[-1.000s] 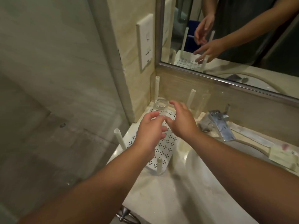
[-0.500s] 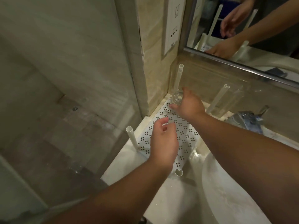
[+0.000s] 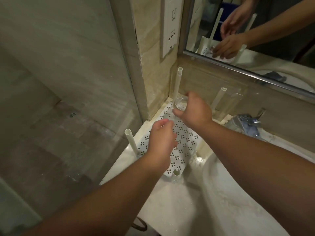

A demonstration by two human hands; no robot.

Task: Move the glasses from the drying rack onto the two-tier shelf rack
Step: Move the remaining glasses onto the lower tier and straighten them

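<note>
Both hands reach over a white perforated plastic shelf tray (image 3: 185, 140) that sits on the pale marble counter (image 3: 170, 210) in the corner beside the wall; the right hand (image 3: 196, 111) curls round a small clear drinking glass (image 3: 180, 103), thumb on its near side and fingers over the far rim, at the tray's far end just beside the tall white corner post (image 3: 178, 82); whether the glass rests on the tray or is held just above it I cannot tell; the left hand (image 3: 162, 142) hovers over the middle of the tray, its fingers loosely curled with nothing in them; three more white tube posts stand at the other corners, the near-left one (image 3: 130, 142) tilted slightly; a chrome tap (image 3: 245, 123) lies to the right, and a framed mirror (image 3: 255, 40) above reflects both hands; a white wall socket (image 3: 171, 26) is fixed left of the mirror.
</note>
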